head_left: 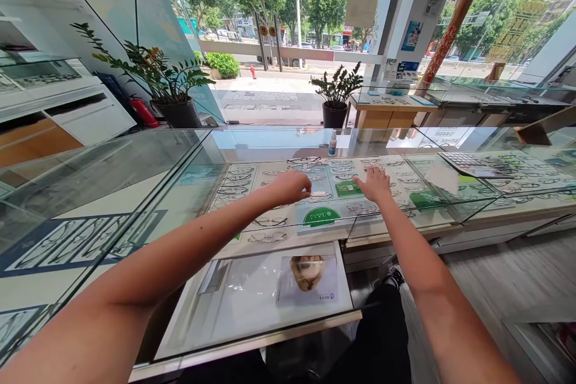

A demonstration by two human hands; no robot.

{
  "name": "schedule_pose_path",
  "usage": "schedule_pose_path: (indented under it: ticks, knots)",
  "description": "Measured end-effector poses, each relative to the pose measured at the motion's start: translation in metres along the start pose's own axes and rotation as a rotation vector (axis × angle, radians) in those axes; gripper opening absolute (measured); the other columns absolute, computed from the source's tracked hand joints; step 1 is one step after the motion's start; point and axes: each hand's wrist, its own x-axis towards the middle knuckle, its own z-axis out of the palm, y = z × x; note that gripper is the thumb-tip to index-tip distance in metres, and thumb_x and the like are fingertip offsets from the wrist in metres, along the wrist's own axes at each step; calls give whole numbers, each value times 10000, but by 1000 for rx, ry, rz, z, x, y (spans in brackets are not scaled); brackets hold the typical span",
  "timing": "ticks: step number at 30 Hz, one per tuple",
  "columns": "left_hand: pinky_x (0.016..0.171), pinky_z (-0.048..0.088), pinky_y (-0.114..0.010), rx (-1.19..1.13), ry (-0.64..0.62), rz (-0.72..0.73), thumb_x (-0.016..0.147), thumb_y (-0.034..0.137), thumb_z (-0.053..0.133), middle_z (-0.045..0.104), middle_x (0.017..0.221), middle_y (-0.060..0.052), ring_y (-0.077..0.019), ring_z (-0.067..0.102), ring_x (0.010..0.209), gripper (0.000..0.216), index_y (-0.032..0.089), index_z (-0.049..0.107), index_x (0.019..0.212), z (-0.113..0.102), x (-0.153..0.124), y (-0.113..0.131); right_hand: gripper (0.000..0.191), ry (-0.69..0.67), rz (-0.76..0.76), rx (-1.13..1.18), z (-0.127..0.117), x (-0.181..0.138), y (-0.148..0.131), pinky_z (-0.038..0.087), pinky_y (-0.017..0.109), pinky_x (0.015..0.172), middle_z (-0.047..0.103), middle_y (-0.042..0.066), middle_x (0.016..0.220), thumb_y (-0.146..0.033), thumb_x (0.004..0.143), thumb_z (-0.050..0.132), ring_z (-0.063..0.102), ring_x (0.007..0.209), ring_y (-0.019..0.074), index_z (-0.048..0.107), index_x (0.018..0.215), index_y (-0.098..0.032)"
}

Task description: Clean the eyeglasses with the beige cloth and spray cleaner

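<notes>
My left hand (291, 186) is over the glass-topped display counter (270, 143), its fingers curled and pressed together. Whatever those fingers may hold is hidden. Just beyond it, a pair of eyeglasses (304, 161) appears to lie on the glass top. My right hand (377, 185) rests on or just above the glass, fingers spread, holding nothing. Between the hands, a green card (348, 188) shows among rows of eyeglasses (234, 180) inside the case. Nearer to me are a green half-round sign (321, 216) and more eyeglasses (270, 221).
A small bottle (332, 144) stands on the counter's far side. Below my arms, a drawer (243, 312) is pulled out, holding a printed plastic packet (306, 279). A tray of lenses or frames (474, 164) sits to the right. Potted plants (335, 111) stand beyond.
</notes>
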Motion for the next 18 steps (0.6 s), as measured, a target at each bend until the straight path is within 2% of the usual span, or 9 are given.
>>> schedule_pose_path:
  ticks: [4,10,15,18]
  knots:
    - [921,521,-361,45,73,-81,941,306,668,832,1066,-100,-288,753,1041,204,242,857,985,-1,27,-20,868,-7,6,-1,-2,0,-1,264,546,1308,373,187,1769,-713,1043,347,286,1632,372,412,1661,-108]
    - [922,507,-381,73,152,-146,961,454,639,822,963,-121,-298,746,1017,307,240,852,1019,-2,56,-43,862,-10,8,-5,-4,-1,-3,259,530,1307,364,194,1773,-716,1050,343,289,1634,363,402,1667,-117]
    - [955,483,-395,62,200,-152,971,448,656,803,975,-126,-310,729,1072,291,219,836,987,-6,61,-46,863,-23,12,-5,-5,-2,-3,253,532,1308,347,198,1781,-717,1051,336,280,1638,366,395,1668,-115]
    - [948,489,-407,64,265,-132,989,393,623,769,1122,-147,-329,705,1126,276,190,795,1060,-14,47,-31,864,-32,11,-2,-6,-3,-3,262,533,1306,344,192,1784,-717,1047,338,279,1637,364,396,1666,-116]
